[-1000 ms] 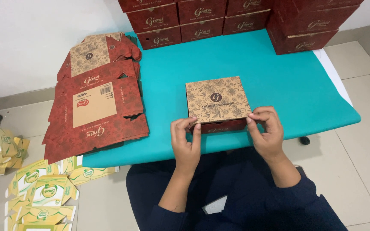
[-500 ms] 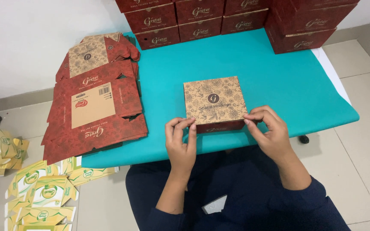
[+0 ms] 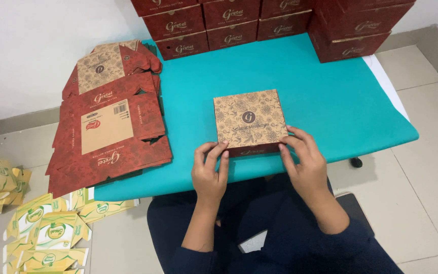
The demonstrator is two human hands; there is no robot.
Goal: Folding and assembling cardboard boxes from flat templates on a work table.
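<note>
Resting on the teal counter (image 3: 330, 101) right in front of you, the square box (image 3: 250, 122) with the tan patterned lid and dark red sides sits closed and flat, its near edge close to the counter's front rim. Your left hand (image 3: 210, 172) meets the box at its near left corner, fingertips curled up against the red side wall and thumb alongside, not closed around anything. Your right hand (image 3: 304, 161) does the same at the near right corner, fingers bent and pressing on the lower front edge, with the fingertips just over the lid's rim. Both hands touch the box without lifting it. To your left, a stack of flat, unfolded red cartons (image 3: 108, 129) lies spread on the counter, overhanging its left edge. Along the far side, rows of assembled red boxes (image 3: 206, 23) stand stacked, with a taller pile (image 3: 361, 25) at the far right corner. On the floor to your left lie yellow and green flattened cartons (image 3: 46, 228), well apart from the box. Your dark-clothed lap (image 3: 280, 228) fills the space below the counter.
</note>
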